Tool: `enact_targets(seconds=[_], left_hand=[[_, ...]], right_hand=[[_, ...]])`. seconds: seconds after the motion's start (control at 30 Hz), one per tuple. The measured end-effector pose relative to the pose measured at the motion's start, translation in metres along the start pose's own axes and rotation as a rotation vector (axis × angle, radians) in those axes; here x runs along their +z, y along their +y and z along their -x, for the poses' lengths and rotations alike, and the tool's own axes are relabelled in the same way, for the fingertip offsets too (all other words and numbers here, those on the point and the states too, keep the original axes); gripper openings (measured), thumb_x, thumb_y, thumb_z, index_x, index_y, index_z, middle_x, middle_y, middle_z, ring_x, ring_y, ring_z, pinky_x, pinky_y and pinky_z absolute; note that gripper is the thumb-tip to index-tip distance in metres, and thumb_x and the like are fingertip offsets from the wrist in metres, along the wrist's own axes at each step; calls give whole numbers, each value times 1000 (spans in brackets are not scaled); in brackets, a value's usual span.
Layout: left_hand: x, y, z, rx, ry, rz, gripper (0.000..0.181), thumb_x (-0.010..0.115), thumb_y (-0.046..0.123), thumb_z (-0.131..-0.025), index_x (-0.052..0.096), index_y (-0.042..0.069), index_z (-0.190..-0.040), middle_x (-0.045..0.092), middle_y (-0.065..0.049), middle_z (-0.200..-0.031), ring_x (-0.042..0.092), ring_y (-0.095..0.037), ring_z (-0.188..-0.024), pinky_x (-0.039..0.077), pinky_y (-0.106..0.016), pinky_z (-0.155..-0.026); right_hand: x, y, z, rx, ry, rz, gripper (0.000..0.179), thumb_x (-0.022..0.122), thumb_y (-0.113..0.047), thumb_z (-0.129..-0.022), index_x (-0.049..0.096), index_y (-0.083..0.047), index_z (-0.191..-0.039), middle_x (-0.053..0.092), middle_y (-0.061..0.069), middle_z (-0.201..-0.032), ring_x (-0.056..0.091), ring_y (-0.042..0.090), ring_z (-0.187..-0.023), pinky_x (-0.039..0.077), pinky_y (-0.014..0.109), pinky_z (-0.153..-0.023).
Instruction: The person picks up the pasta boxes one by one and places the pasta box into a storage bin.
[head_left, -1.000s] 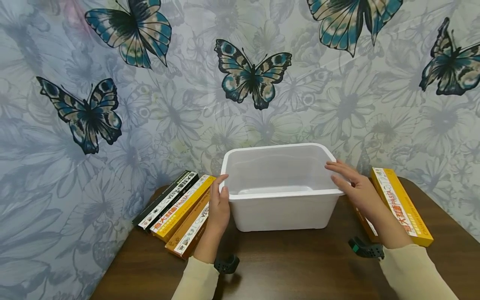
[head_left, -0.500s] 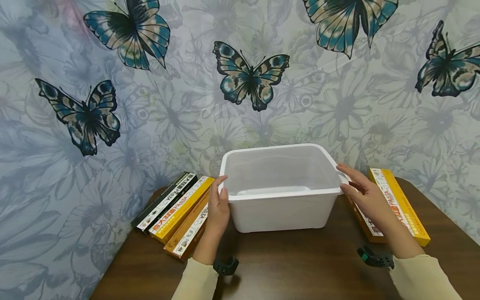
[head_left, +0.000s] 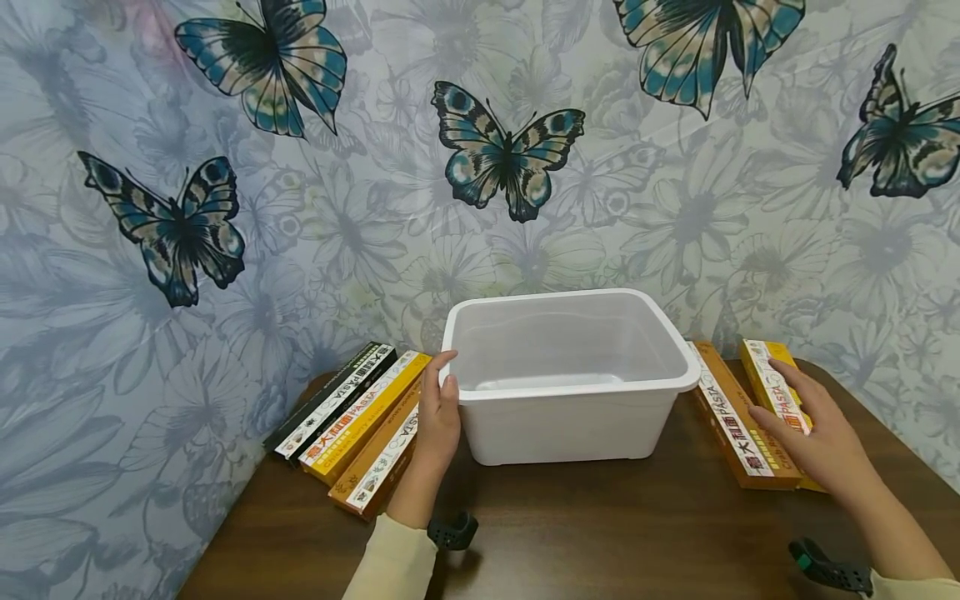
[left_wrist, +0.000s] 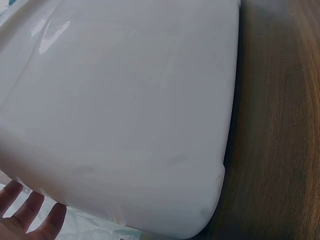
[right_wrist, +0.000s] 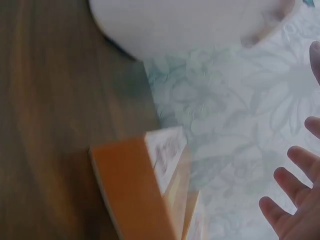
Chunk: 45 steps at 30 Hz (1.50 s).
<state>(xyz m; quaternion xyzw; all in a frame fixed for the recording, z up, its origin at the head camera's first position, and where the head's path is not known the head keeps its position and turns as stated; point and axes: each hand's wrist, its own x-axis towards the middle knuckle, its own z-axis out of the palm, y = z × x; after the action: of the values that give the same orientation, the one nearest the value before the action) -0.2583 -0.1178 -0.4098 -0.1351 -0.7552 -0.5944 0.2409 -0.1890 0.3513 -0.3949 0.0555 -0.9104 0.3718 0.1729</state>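
A white plastic tub (head_left: 570, 427) stands on the table, with no objects visible inside. My left hand (head_left: 437, 417) holds its left side, thumb and index finger at the rim; in the left wrist view, fingertips (left_wrist: 52, 220) meet the tub's edge. My right hand (head_left: 821, 437) is spread over the far-right yellow box (head_left: 763, 375), hiding part of it. Between that box and the tub lies an orange-brown box (head_left: 738, 433) with a white lettered strip. The right wrist view shows my loose fingers (right_wrist: 295, 187) with nothing held.
Left of the tub, a black box (head_left: 337, 400), a yellow box (head_left: 367, 408) and a brown box (head_left: 367, 475) lie side by side. The dark wooden table (head_left: 600, 533) ends at a butterfly-patterned wall (head_left: 330, 217) behind the tub.
My right hand has left the tub's right rim and moved right, over the yellow box. The orange-brown box has come into fuller view. My left hand and the tub stay put.
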Motion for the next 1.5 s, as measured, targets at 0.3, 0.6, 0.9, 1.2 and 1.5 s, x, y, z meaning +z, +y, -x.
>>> enact_targets(seconds=[0.3, 0.6, 0.9, 1.2, 1.5], left_hand=[[-1, -3, 0, -12, 2, 15, 43, 37, 33, -101, 45, 21, -141, 40, -14, -149, 39, -42, -139, 31, -65, -112], [1, -2, 0, 24, -1, 30, 46, 37, 37, -101, 45, 18, -142, 40, -16, -150, 39, -40, -139, 28, -64, -114], [1, -2, 0, 7, -3, 22, 45, 36, 37, -101, 45, 20, -142, 39, -14, -150, 39, -41, -138, 30, -64, -114], [0, -1, -1, 0, -5, 13, 44, 36, 33, -101, 45, 21, -141, 40, -14, -150, 39, -41, -138, 31, -64, -113], [0, -2, -1, -2, -13, 19, 44, 36, 37, -102, 45, 21, -142, 39, -14, -151, 39, -43, -138, 31, -63, -114]], right_hand=[[-2, 33, 11, 35, 30, 87, 84, 63, -27, -97, 13, -4, -160, 8, 37, -160, 3, 62, -145, 7, 83, -104], [-2, 70, 24, 59, 57, 153, 87, 64, -29, -95, 13, 5, -156, 12, 43, -155, 5, 64, -142, 4, 81, -107], [-4, 89, 28, 122, 27, 143, 91, 61, -33, -96, 6, 11, -155, 13, 48, -150, 10, 68, -137, 5, 79, -109], [0, 100, 28, 134, 10, 118, 91, 62, -30, -97, 4, 11, -154, 14, 51, -147, 23, 67, -123, 20, 78, -98], [-3, 106, 33, 194, 77, 163, 86, 57, -29, -99, 5, 15, -152, 15, 50, -148, 25, 69, -124, 19, 78, -104]])
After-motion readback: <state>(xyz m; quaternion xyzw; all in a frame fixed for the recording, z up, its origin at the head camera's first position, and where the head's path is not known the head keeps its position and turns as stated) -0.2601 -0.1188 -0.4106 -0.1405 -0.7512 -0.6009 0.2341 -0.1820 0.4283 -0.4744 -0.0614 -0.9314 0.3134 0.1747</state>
